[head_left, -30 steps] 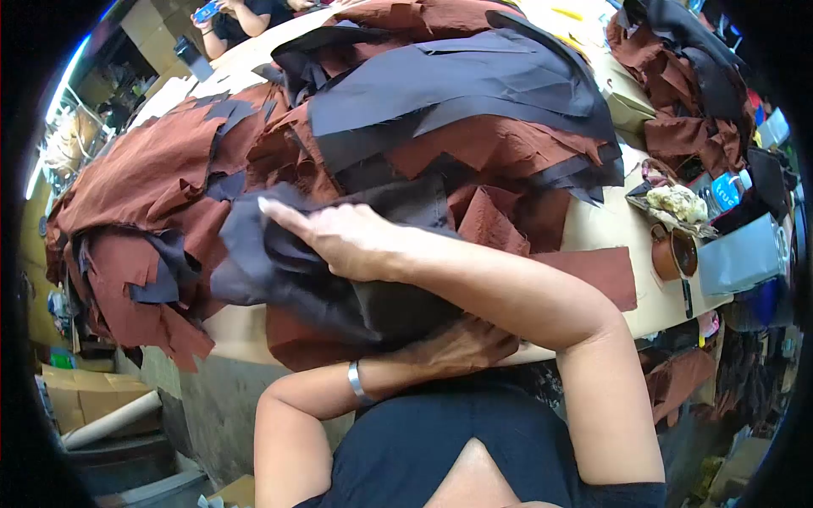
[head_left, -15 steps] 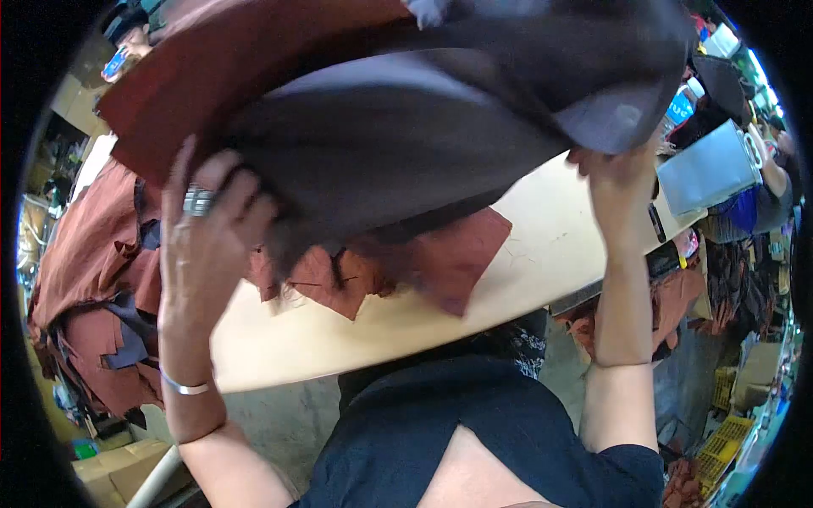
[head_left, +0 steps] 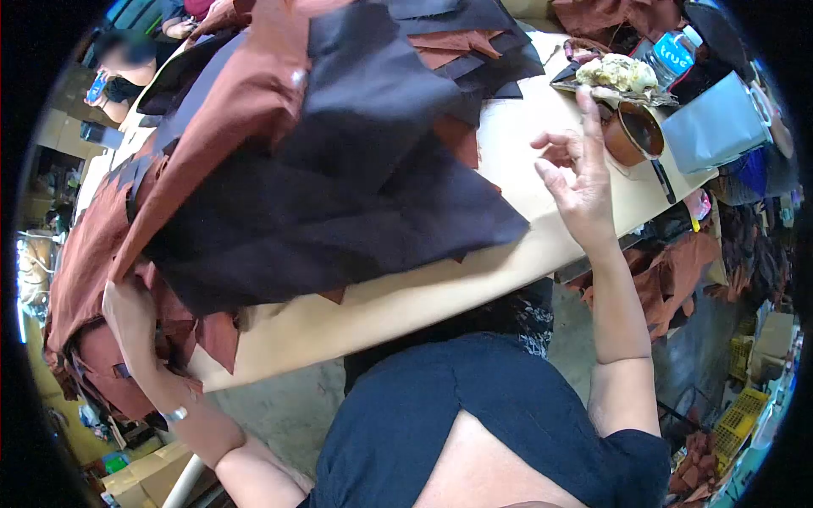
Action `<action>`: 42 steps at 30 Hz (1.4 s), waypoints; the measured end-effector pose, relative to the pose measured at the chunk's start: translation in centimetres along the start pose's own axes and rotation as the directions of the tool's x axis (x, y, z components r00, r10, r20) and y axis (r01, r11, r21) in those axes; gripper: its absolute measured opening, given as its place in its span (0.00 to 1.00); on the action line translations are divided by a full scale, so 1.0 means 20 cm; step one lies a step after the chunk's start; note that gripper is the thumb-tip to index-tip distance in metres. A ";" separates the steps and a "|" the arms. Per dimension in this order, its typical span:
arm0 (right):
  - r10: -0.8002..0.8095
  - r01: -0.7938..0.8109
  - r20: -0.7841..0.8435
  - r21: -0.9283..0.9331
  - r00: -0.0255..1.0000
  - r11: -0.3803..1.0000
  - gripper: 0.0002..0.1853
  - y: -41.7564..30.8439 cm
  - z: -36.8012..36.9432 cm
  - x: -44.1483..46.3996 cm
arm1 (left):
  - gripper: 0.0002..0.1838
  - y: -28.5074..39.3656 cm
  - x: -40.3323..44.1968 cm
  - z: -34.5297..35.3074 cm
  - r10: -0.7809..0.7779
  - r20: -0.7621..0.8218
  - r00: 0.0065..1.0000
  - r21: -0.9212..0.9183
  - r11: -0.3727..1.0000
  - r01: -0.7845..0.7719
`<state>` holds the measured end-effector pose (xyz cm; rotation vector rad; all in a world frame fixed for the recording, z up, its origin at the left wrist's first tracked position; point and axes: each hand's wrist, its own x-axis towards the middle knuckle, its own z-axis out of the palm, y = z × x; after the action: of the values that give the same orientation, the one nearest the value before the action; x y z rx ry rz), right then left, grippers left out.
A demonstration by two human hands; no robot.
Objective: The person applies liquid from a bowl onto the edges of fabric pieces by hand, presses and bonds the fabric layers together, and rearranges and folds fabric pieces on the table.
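Far left there's a big messy heap of reddish-brown and dark fabric pieces point(head_left: 89, 267) spilling over the edge, and up behind it another person is holding a small blue phone-like thing point(head_left: 97, 87). Next is the left hand point(head_left: 129, 311), silver bracelet point(head_left: 176, 414) on the wrist, which looks closed on the lower end of a long reddish-brown cloth fold point(head_left: 224, 131), though the fingertips are pretty much hidden so don't hold me to that. That fold runs up and to the right, along the left side of a wide, flat black fabric sheet point(head_left: 339, 220), which lies in the middle over the cream tabletop point(head_left: 339, 326), its pointed right corner reaching toward the right hand point(head_left: 580, 182). That one's empty, fingers apart, index pointing away, up over the bare bit. Just past it sits a round brown pot point(head_left: 631, 135), then a slim black pen-like stick point(head_left: 664, 181), a clear bottle with a blue label point(head_left: 673, 55), and finally a grey-blue boxy container point(head_left: 716, 123) at the right edge.
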<state>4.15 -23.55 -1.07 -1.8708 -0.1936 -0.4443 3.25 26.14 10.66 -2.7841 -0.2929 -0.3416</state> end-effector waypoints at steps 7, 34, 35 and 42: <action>-0.212 0.222 0.168 -0.044 0.963 0.974 0.48 -0.08 0.23 0.18 | 0.16 0.67 -0.32 -0.20 0.089 -0.670 0.737 -0.565 0.583 -0.584; -0.754 0.811 0.330 -0.379 0.568 0.445 0.38 -0.40 0.46 0.96 | 0.13 0.32 0.18 0.11 0.330 -0.730 0.598 0.086 0.913 -0.398; -0.790 0.834 0.298 -0.333 0.536 0.440 0.38 -0.41 0.46 0.92 | 0.14 0.18 0.28 0.10 0.364 -0.767 0.529 0.166 0.908 -0.384; -0.592 0.646 0.263 -0.233 0.762 0.727 0.36 -0.37 0.45 0.67 | 0.20 0.52 0.29 -0.19 0.225 -0.652 0.724 -0.104 0.919 -0.380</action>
<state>15.68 -13.77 8.20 -2.1305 -0.9453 -0.8100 10.57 16.22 12.66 -2.6584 0.3949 -1.2515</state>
